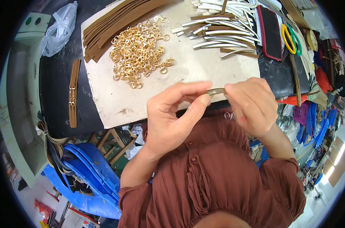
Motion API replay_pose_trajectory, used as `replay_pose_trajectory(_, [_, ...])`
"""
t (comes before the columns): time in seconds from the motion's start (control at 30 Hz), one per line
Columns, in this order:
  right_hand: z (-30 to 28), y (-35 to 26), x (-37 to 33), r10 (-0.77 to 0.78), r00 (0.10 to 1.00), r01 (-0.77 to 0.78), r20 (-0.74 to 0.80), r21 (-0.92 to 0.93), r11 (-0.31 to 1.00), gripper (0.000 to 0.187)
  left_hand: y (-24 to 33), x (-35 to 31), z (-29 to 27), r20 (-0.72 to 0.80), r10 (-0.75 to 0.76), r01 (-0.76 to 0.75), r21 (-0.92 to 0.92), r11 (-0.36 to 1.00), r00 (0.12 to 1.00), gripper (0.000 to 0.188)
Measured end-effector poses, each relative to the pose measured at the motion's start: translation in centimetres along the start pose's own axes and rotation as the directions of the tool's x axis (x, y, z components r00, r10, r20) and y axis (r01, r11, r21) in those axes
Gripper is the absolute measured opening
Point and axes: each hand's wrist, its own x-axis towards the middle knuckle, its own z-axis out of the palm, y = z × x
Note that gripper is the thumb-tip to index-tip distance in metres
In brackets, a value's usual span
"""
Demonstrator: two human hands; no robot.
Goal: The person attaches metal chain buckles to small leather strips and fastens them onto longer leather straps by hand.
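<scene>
A short, narrow brown strip (217, 91) is stretched between my two hands, just above the board's near edge. My left hand (168, 114) pinches its left end between thumb and forefinger. The fingers of my right hand (253, 104) are closed on its other end, and they hide that end. Beyond my left hand lies a heap of small gold metal rings (140, 55). Farther off, to the right, short white and brown strips (225, 32) lie in a loose pile. Long brown strips (115, 24) are stacked at the far left of the pale board (195, 68).
Brown strips joined with gold rings (73, 95) lie on the black tabletop (54, 83) at left, near a clear plastic bag (60, 28). At right are a phone in a red case (270, 34) and scissors with yellow and green handles (289, 40). Blue plastic (90, 174) stands below left.
</scene>
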Motion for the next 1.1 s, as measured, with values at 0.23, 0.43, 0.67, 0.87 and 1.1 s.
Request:
replay_pose_trajectory(0.23, [-0.2, 1.4, 1.4, 0.132, 0.987, -0.139, -0.094, -0.076, 0.987, 0.025, -0.4, 4.7, -3.5, 0.206, 0.490, -0.230, 0.973, -0.010, 0.847, 0.018])
replay_pose_trajectory(0.43, [1.9, 1.4, 2.8, 0.297, 0.955, -0.287, -0.006, 0.246, 0.926, 0.021, -0.4, 5.1, -4.0, 0.162, 0.540, -0.271, 0.954, 0.129, 0.826, 0.009])
replay_pose_trajectory(0.67, [7.0, 2.2, 6.7, 0.128, 0.985, -0.092, -0.114, 0.276, 0.957, 0.019, 0.6, 4.8, -4.2, 0.138, 0.569, -0.293, 0.937, 0.189, 0.811, 0.005])
replay_pose_trajectory(0.87, [8.9, 2.3, 7.3, 0.053, 0.994, -0.068, 0.095, 0.157, 0.985, 0.022, 0.8, 3.7, -5.6, 0.036, 0.591, -0.270, 0.911, 0.313, 0.806, 0.004])
replay_pose_trajectory(1.1, [7.7, 1.6, 8.2, 0.179, 0.972, -0.227, 0.155, 0.400, 0.888, 0.023, 0.2, 2.9, -5.9, -0.036, 0.571, -0.322, 0.795, 0.514, 0.820, 0.019])
